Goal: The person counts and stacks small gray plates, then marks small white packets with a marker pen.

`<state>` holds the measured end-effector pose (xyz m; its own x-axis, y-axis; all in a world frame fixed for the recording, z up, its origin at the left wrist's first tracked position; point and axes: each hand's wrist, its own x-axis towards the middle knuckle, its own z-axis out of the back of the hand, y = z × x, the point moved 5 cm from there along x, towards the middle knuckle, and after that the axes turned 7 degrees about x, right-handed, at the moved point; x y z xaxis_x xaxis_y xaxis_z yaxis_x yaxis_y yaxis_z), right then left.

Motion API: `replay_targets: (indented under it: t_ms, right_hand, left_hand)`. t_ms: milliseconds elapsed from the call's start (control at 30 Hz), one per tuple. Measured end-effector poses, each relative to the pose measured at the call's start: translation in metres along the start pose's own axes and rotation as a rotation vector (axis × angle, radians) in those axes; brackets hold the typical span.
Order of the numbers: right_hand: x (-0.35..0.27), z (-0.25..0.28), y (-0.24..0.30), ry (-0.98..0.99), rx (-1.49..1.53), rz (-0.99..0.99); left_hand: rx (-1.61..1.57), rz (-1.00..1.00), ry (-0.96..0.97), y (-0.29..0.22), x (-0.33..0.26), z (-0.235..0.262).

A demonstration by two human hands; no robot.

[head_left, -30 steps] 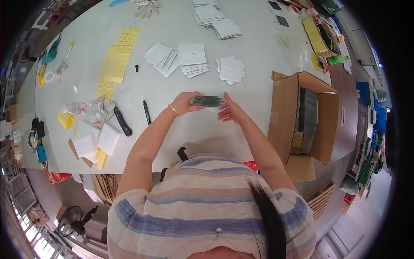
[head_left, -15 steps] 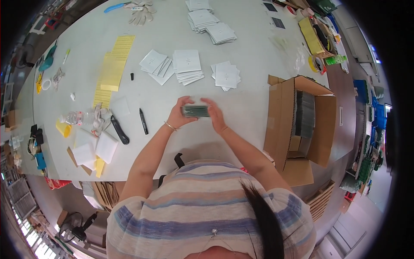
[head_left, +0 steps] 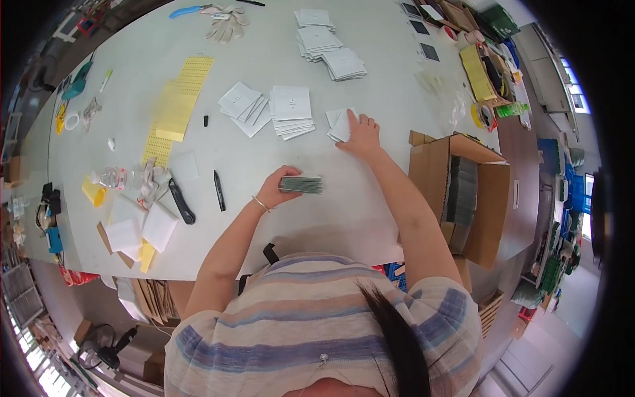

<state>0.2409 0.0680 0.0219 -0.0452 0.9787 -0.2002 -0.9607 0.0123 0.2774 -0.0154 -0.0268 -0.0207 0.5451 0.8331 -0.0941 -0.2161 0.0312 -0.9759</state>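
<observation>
My left hand (head_left: pixel 271 188) is closed around one end of a stack of thin dark greenish sheets (head_left: pixel 302 184), held just above the table near my body. The layered edges of the stack face me. Farther out to the right, my right hand (head_left: pixel 364 135) rests with fingers apart over a small pile of white square cards (head_left: pixel 337 123), partly covering it. Its thumb touches the near edge of the pile. To the left of that lie a neat stack of white square cards (head_left: pixel 291 102) and a fanned group of white cards (head_left: pixel 243 102).
An open cardboard box (head_left: pixel 430 192) with dark sheets stands at right. More white card stacks (head_left: pixel 321 40) lie far off. A black marker (head_left: pixel 219 190), black cutter (head_left: pixel 180 200), yellow sticker sheets (head_left: pixel 173 109) and plastic bottle (head_left: pixel 112 177) lie left. A tape roll (head_left: pixel 481 116) is at far right.
My right hand has left the dark stack and moved forward and right onto the small white card pile. My left hand keeps the stack, now slightly nearer my body in view.
</observation>
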Motion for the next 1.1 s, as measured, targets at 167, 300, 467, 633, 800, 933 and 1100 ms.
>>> replay_targets:
  t_ms: [167, 300, 467, 633, 800, 933, 1100]
  right_hand:
    - [0.002, -0.002, -0.012, -0.027, 0.049, -0.003]
    - [-0.005, 0.000, -0.021, -0.018, 0.037, -0.065]
    - [-0.030, -0.009, -0.041, -0.100, 0.245, -0.334]
    - [-0.067, -0.033, 0.025, 0.080, 0.763, 0.027]
    - [-0.067, -0.046, 0.057, 0.412, 0.994, -0.042]
    - [-0.068, -0.040, 0.062, 0.447, 1.134, -0.119]
    - [-0.081, -0.045, 0.066, 0.684, 1.295, -0.052]
  left_hand:
    - [0.008, -0.005, -0.001, -0.003, 0.003, -0.001]
    - [-0.018, 0.011, 0.012, -0.003, 0.002, -0.001]
    - [0.024, 0.005, 0.019, 0.000, 0.002, -0.002]
    - [0.031, -0.055, -0.097, -0.007, 0.003, -0.001]
    - [-0.055, 0.019, -0.026, -0.008, -0.001, -0.001]
    - [0.357, -0.057, 0.046, -0.008, -0.008, -0.003]
    - [0.319, 0.037, 0.093, 0.000, -0.014, -0.006]
